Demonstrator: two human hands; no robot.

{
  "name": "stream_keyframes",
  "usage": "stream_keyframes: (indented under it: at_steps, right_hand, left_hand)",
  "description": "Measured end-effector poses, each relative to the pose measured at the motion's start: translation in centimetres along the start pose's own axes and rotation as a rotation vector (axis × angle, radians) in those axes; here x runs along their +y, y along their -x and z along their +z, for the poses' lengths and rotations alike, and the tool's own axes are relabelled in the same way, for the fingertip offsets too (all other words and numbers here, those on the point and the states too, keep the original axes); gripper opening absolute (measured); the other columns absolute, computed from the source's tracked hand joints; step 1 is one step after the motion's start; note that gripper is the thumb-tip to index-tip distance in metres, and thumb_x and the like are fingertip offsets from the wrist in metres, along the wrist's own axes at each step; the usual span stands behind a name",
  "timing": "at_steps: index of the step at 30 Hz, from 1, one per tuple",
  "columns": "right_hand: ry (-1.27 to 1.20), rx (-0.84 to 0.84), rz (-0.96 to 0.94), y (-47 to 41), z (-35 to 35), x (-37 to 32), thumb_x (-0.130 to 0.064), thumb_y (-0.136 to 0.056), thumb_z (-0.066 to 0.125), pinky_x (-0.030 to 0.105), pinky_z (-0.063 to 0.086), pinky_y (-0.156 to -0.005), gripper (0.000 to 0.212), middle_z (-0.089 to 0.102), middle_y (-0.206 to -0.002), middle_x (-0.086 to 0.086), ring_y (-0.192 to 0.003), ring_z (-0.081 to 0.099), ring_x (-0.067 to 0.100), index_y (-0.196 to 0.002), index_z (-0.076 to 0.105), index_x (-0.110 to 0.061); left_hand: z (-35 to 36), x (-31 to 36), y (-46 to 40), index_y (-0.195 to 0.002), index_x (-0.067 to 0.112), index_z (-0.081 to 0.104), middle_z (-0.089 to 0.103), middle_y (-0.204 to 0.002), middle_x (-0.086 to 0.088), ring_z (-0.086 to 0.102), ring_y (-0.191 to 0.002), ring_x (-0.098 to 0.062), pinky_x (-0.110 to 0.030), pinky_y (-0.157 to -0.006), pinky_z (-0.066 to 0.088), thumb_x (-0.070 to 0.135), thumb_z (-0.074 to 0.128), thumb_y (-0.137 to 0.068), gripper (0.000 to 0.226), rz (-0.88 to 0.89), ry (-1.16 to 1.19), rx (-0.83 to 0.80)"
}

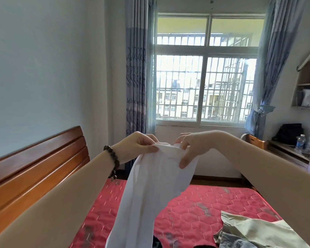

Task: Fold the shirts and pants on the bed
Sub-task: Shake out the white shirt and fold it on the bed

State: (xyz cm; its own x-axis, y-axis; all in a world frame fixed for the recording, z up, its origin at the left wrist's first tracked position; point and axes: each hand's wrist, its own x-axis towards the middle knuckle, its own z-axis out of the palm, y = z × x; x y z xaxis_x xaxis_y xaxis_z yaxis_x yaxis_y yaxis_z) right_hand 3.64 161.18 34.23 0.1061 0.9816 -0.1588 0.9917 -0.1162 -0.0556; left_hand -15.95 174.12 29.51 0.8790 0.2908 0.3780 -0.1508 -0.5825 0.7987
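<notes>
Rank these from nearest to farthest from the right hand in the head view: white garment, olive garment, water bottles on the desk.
1. White garment: pinched by the right hand.
2. Water bottles: rightward, on the desk.
3. Olive garment: low right, on the bed.

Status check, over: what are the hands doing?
Left hand and right hand pinch white garment aloft. Olive garment waits on bed. Nothing blocking.

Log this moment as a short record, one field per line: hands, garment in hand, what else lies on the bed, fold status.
left hand: pinches the top edge of the white garment
right hand: grips the same edge
white garment: held up in the air, hanging toward the bed
also on bed: olive garment, crumpled, lower right
fold status: white garment not yet folded
</notes>
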Motion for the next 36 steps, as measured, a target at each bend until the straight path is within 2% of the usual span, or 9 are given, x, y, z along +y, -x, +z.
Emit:
stream_keyframes:
  at_steps: [4, 10, 15, 19, 24, 28, 30, 32, 36]
  right_hand:
    - [-0.033, -0.007, -0.006, -0.6, 0.3, -1.1, -0.062, -0.063, 0.077, 0.025, 0.051, -0.075, 0.026, 0.067, -0.092, -0.009, -0.084, 0.062, 0.009, -0.067, 0.069, -0.038]
    - [-0.027, 0.163, -0.099, 0.0, -1.1, -1.4, -0.036, -0.078, 0.074, 0.017, 0.031, -0.05, 0.032, 0.045, -0.051, -0.015, -0.048, 0.038, 0.003, -0.052, 0.056, -0.032]
    - [-0.002, 0.351, -0.16, 0.1, -3.2, -1.9, -0.014, -0.078, 0.069, 0.029, 0.041, -0.063, 0.008, 0.052, -0.072, 0.0, -0.068, 0.047, 0.013, -0.075, 0.063, -0.017]
    - [-0.031, 0.465, -0.163, 0.3, -3.5, -1.9, -0.008, -0.076, 0.067, 0.014, 0.039, -0.057, 0.027, 0.053, -0.074, -0.016, -0.065, 0.049, 0.001, -0.09, 0.057, -0.028]
    - [0.109, 0.579, -0.02, 1.1, -3.8, -0.1, -0.015, -0.075, 0.07, 0.028, 0.041, -0.069, 0.018, 0.055, -0.081, -0.009, -0.083, 0.052, 0.015, -0.086, 0.062, -0.027]
    - [0.051, 0.612, 0.004, 2.5, -4.4, 1.6, -0.011, -0.076, 0.067, 0.033, 0.046, -0.077, 0.016, 0.06, -0.085, -0.003, -0.087, 0.055, 0.018, -0.087, 0.066, -0.022]
    - [0.039, 0.625, -0.006, 2.9, -4.8, 1.8, -0.01, -0.075, 0.067, 0.032, 0.046, -0.077, 0.017, 0.064, -0.088, -0.001, -0.087, 0.056, 0.017, -0.089, 0.068, -0.02]
    - [0.022, 0.637, -0.011, 2.9, -4.9, 1.7, -0.011, -0.076, 0.069, 0.029, 0.043, -0.075, 0.016, 0.064, -0.087, -0.004, -0.086, 0.056, 0.015, -0.09, 0.069, -0.02]
    - [0.04, 0.676, 0.018, 2.8, -5.0, 2.0, -0.012, -0.076, 0.069, 0.035, 0.048, -0.081, 0.013, 0.065, -0.087, -0.003, -0.09, 0.058, 0.018, -0.087, 0.069, -0.018]
  left_hand:
    - [-1.3, 0.0, 1.2, -0.078, 0.015, 0.078, 0.063, -0.09, 0.004, 0.058, -0.081, -0.01, -0.02, -0.077, 0.047, 0.006, 0.064, -0.088, 0.019, -0.006, -0.056, -0.071]
    - [-2.4, -1.3, 2.3, -0.085, -0.001, 0.075, 0.062, -0.093, -0.013, 0.057, -0.078, -0.014, -0.03, -0.075, 0.047, 0.012, 0.066, -0.088, 0.016, -0.044, -0.225, 0.082]
    - [0.4, -3.5, 2.6, -0.068, 0.002, 0.067, 0.06, -0.084, -0.011, 0.054, -0.069, -0.012, -0.022, -0.068, 0.042, 0.011, 0.07, -0.081, 0.016, -0.009, -0.434, 0.214]
    - [3.9, -5.4, 2.4, -0.068, -0.001, 0.061, 0.057, -0.083, -0.012, 0.055, -0.076, -0.024, -0.031, -0.071, 0.048, 0.023, 0.054, -0.065, 0.025, -0.057, -0.561, 0.146]
    - [3.6, -5.9, 1.2, -0.061, 0.0, 0.054, 0.047, -0.068, -0.006, 0.043, -0.063, -0.017, -0.029, -0.062, 0.038, 0.011, 0.061, -0.08, 0.023, -0.067, -0.436, 0.142]
    - [2.2, -5.8, 0.5, -0.073, -0.011, 0.059, 0.047, -0.067, -0.018, 0.041, -0.065, -0.017, -0.03, -0.063, 0.033, 0.027, 0.063, -0.083, 0.04, -0.045, -0.178, 0.337]
    - [2.9, -6.4, 0.6, -0.065, -0.002, 0.059, 0.049, -0.067, -0.018, 0.043, -0.063, -0.017, -0.03, -0.062, 0.035, 0.025, 0.069, -0.084, 0.034, -0.017, -0.208, 0.368]
    - [4.4, -7.4, 0.8, -0.062, 0.009, 0.061, 0.053, -0.066, -0.004, 0.045, -0.06, -0.01, -0.025, -0.061, 0.038, 0.016, 0.071, -0.081, 0.023, -0.034, -0.333, 0.251]
    - [5.5, -9.1, 1.0, -0.065, 0.002, 0.065, 0.051, -0.061, 0.001, 0.042, -0.056, -0.01, -0.024, -0.059, 0.036, 0.013, 0.067, -0.077, 0.016, -0.084, -0.392, 0.213]
